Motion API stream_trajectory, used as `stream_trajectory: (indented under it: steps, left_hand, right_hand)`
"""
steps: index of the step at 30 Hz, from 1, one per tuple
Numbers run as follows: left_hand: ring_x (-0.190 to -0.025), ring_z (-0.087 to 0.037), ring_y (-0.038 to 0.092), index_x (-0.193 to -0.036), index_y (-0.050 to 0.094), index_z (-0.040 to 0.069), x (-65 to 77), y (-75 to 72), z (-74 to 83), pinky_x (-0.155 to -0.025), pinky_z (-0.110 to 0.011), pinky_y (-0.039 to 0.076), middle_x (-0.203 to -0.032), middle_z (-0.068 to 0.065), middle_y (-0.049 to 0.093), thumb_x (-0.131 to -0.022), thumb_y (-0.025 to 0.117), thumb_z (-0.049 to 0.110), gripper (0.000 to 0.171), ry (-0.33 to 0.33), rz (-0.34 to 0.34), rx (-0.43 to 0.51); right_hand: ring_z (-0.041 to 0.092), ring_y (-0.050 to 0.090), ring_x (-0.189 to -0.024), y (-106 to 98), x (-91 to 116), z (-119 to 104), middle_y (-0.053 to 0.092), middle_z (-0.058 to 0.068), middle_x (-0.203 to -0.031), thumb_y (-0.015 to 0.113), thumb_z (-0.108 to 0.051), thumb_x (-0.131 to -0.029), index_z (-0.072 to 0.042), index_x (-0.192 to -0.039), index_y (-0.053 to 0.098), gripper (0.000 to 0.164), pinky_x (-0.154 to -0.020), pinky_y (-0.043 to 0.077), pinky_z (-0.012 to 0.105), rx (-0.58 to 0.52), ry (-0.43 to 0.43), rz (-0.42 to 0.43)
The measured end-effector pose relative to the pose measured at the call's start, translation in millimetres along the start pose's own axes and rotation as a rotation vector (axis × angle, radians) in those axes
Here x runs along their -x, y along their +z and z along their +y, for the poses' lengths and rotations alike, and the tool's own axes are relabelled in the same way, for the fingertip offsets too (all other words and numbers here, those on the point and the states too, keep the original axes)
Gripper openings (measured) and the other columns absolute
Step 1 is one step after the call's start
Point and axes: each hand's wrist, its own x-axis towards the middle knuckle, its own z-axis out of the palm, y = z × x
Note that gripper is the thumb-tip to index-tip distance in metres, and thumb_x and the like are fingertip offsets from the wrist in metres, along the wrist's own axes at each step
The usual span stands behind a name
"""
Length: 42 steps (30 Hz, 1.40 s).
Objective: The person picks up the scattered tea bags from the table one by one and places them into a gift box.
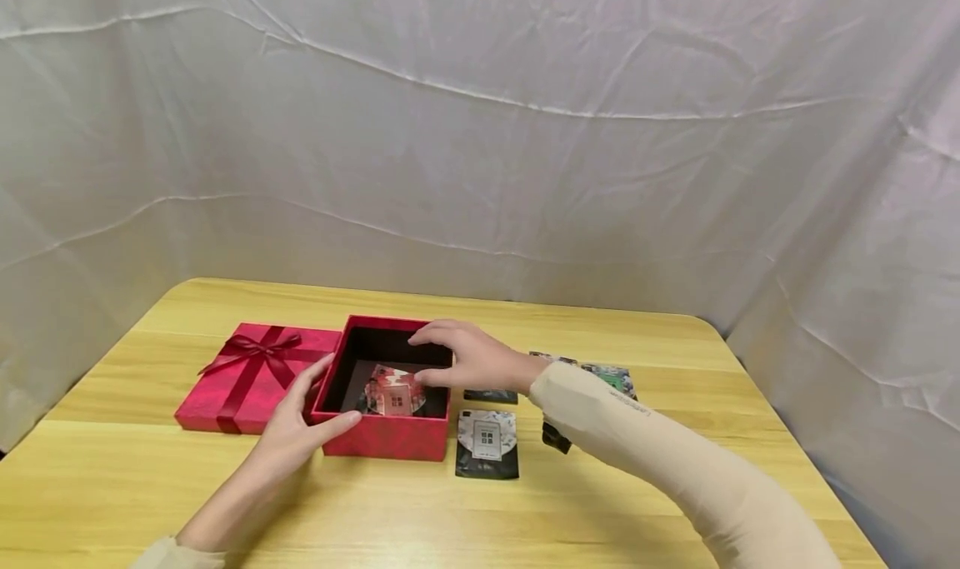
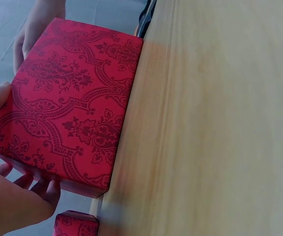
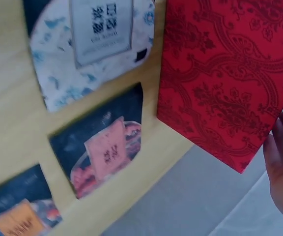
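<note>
A red patterned gift box (image 1: 386, 438) stands uncovered on the table, its inside dark. My left hand (image 1: 300, 423) grips its near left corner, thumb at the front rim and fingers along the left side. Within the box lies a red-and-black sachet (image 1: 393, 392) with a pale label. My right hand (image 1: 472, 356) reaches over the right wall, its fingertips loosely bent above the inside and the thumb close to the sachet. In the right wrist view some fingers (image 3: 274, 142) show past the box edge. Nothing is visible between them.
Left of the box lies the red lid (image 1: 202, 406) with a dark red bow. A white-and-black sachet (image 1: 486, 444) is just right of the box. More sachets, including a green-marked one (image 1: 615, 377), lie farther right, partly hidden by my right arm.
</note>
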Motion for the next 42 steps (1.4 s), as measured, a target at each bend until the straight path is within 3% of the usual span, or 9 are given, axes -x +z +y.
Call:
stream_trajectory:
  steps: [1, 4, 7, 8, 11, 17, 25, 29, 42]
  left_hand:
    - [-0.126, -0.038, 0.04, -0.153, 0.022, 0.012, 0.1, 0.0, -0.1, -0.1, -0.062, 0.029, -0.145, -0.019, 0.035, -0.087, 0.073, 0.019, 0.084, -0.001, 0.001, -0.002]
    - [-0.127, -0.038, 0.039, -0.153, 0.022, 0.012, 0.1, 0.2, -0.8, -0.101, -0.063, 0.028, -0.146, -0.019, 0.034, -0.087, 0.073, 0.019, 0.083, -0.002, -0.001, -0.001]
    - [-0.127, -0.037, 0.039, -0.153, 0.022, 0.012, 0.0, 0.6, -1.2, -0.101, -0.063, 0.027, -0.146, -0.019, 0.034, -0.087, 0.073, 0.019, 0.083, -0.002, -0.002, -0.004]
    - [-0.126, -0.037, 0.04, -0.153, 0.022, 0.012, 0.0, 0.6, -1.2, -0.101, -0.062, 0.028, -0.145, -0.019, 0.035, -0.087, 0.073, 0.018, 0.084, -0.002, -0.002, -0.002]
    - [-0.125, -0.037, 0.041, -0.153, 0.021, 0.013, -0.2, 0.3, -0.6, -0.1, -0.061, 0.03, -0.144, -0.019, 0.036, -0.087, 0.072, 0.018, 0.084, -0.006, -0.001, -0.001]
    - [-0.124, -0.037, 0.042, -0.154, 0.02, 0.014, 0.4, -0.5, 0.4, -0.098, -0.058, 0.033, -0.143, -0.019, 0.038, -0.087, 0.072, 0.019, 0.084, -0.018, 0.001, -0.005]
    - [-0.123, -0.036, 0.043, -0.154, 0.02, 0.014, 0.5, -0.6, 0.2, -0.096, -0.054, 0.036, -0.143, -0.019, 0.038, -0.087, 0.072, 0.02, 0.084, -0.018, 0.005, -0.017]
    - [-0.123, -0.036, 0.044, -0.153, 0.021, 0.014, 0.4, -0.2, 0.4, -0.096, -0.054, 0.036, -0.142, -0.019, 0.039, -0.087, 0.072, 0.02, 0.084, -0.012, 0.004, -0.023]
    - [-0.125, -0.037, 0.041, -0.154, 0.02, 0.014, 0.2, -0.8, -0.1, -0.098, -0.062, 0.031, -0.144, -0.019, 0.037, -0.087, 0.072, 0.021, 0.085, -0.012, 0.002, -0.033]
  right_hand:
    - [0.018, 0.044, -0.128, 0.5, 3.8, 0.4, 0.051, 0.004, -0.137, 0.065, -0.031, -0.093, -0.011, -0.133, 0.056, 0.046, -0.105, 0.035, 0.037, -0.022, 0.002, 0.031]
    - [0.017, 0.059, -0.097, 4.2, 16.8, 1.8, 0.053, 0.001, -0.135, 0.067, -0.029, -0.092, -0.012, -0.132, 0.058, 0.044, -0.092, 0.045, 0.036, -0.114, 0.027, 0.136]
    - [0.015, 0.059, -0.092, 10.0, 31.3, 4.0, 0.054, -0.001, -0.132, 0.07, -0.027, -0.091, -0.012, -0.13, 0.059, 0.044, -0.088, 0.047, 0.038, -0.216, 0.058, 0.245]
    - [0.016, 0.059, -0.091, 12.3, 36.1, 5.4, 0.055, -0.001, -0.131, 0.07, -0.026, -0.09, -0.012, -0.13, 0.059, 0.044, -0.088, 0.048, 0.039, -0.255, 0.072, 0.271]
    - [0.022, 0.052, -0.119, 18.5, 50.7, 10.5, 0.056, 0.003, -0.129, 0.07, -0.026, -0.09, -0.011, -0.13, 0.059, 0.045, -0.097, 0.043, 0.048, -0.362, 0.127, 0.319]
    - [0.035, 0.049, -0.121, 25.7, 78.5, 27.4, 0.054, 0.01, -0.134, 0.069, -0.027, -0.09, -0.008, -0.137, 0.052, 0.053, -0.098, 0.038, 0.055, -0.493, 0.272, 0.276]
    - [0.037, 0.047, -0.123, 34.7, 104.9, 47.8, 0.052, 0.016, -0.136, 0.074, -0.021, -0.085, 0.0, -0.136, 0.051, 0.059, -0.101, 0.037, 0.052, -0.509, 0.352, 0.23]
    - [0.035, 0.049, -0.122, 41.9, 114.7, 51.2, 0.053, 0.015, -0.135, 0.076, -0.021, -0.083, -0.001, -0.135, 0.052, 0.06, -0.1, 0.039, 0.051, -0.455, 0.367, 0.202]
    - [0.034, 0.05, -0.119, 55.8, 124.3, 54.9, 0.054, 0.016, -0.13, 0.083, -0.029, -0.074, 0.002, -0.133, 0.052, 0.073, -0.1, 0.036, 0.055, -0.257, 0.303, 0.108]
